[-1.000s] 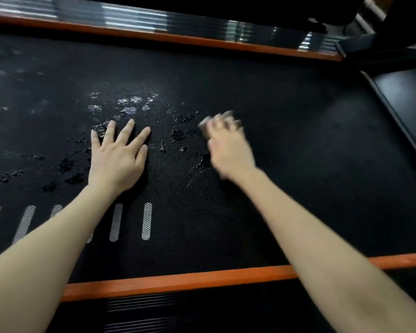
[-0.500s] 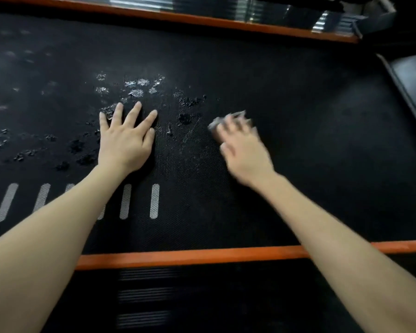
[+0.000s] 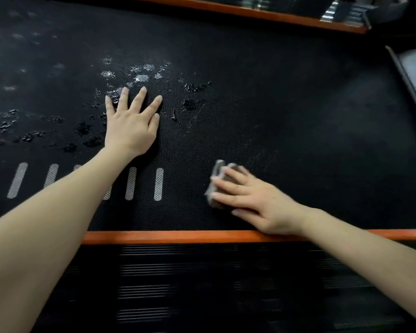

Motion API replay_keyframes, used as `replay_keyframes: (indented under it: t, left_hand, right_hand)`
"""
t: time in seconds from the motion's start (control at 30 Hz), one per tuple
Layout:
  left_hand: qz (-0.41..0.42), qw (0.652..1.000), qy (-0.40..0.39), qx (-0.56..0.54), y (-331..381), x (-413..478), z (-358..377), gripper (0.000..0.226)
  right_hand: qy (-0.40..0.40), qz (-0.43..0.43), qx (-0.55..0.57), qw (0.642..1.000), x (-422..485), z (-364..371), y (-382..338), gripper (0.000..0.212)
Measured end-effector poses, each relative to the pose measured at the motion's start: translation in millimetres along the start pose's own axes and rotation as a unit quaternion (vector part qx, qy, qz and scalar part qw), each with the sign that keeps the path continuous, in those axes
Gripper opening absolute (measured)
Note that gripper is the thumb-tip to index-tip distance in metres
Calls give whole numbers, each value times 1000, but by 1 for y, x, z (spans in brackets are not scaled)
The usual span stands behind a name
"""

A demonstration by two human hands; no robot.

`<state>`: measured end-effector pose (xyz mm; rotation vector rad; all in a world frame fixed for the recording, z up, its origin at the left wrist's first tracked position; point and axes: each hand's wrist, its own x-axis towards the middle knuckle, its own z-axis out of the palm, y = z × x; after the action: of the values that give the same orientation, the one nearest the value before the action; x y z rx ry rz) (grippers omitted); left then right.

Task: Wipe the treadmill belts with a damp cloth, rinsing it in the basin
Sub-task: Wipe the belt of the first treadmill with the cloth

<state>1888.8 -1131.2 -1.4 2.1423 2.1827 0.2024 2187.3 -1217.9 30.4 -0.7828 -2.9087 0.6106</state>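
Just inside the near orange rail (image 3: 178,236) of the belt (image 3: 298,104), the right hand (image 3: 257,200) pressed straight fingers (image 3: 233,188) on the grey cloth (image 3: 217,173). Farther in, the left hand (image 3: 132,126) lay flat, released, bracing on the belt. Firm, overlapping strokes toward the droplets (image 3: 142,76) beyond would likely serve best.

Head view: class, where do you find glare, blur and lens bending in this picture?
Head view: dim overall; wet spots on the belt glint white by the left hand; the right hand and cloth are slightly smeared; the ribbed step below the orange rail is blurred; the forearms swell towards the bottom corners, wide-angle stretch.
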Motion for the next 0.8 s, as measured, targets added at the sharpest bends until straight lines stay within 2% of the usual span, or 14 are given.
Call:
replay_keyframes:
  t: [0.13,0.27,0.33,0.4,0.47,0.5,0.53,0.57,0.67,0.73,0.8]
  left_hand:
    - [4,1000,2,0,-2,0,0,47]
    - [4,1000,4,-4,-6,0,-1,47]
    - [8,1000,4,-4,-5,0,0,47]
    - [9,1000,7,-3,-6,0,2,47]
    - [5,1000,6,0,-5,1,3,47]
    - [4,1000,4,1,-4,1,3,47]
    - [3,1000,3,1,-3,2,4,47]
    - [2,1000,3,0,-2,3,4,47]
    - [2,1000,4,-1,-4,1,3,47]
    - [6,1000,5,0,-6,0,3,46]
    - [6,1000,5,2,-7,0,2,47]
  right_hand:
    - [4,-103,-4,995,82,29,-41,41]
    - [22,-64,-2,998,60,17,-32,39]
    - [61,25,-18,998,8,2,8,45]
    - [120,178,-45,976,-43,-19,58,50]
    - [166,375,-41,911,-61,-40,93,53]
    - [173,441,-39,880,-50,-43,100,53]
    - [175,455,-52,872,-29,-41,96,51]
    - [169,431,-66,884,-2,-35,83,50]
    - [123,230,-122,958,67,3,26,51]
    - [74,149,-105,980,75,18,-4,54]
    - [73,117,-100,985,61,7,6,51]
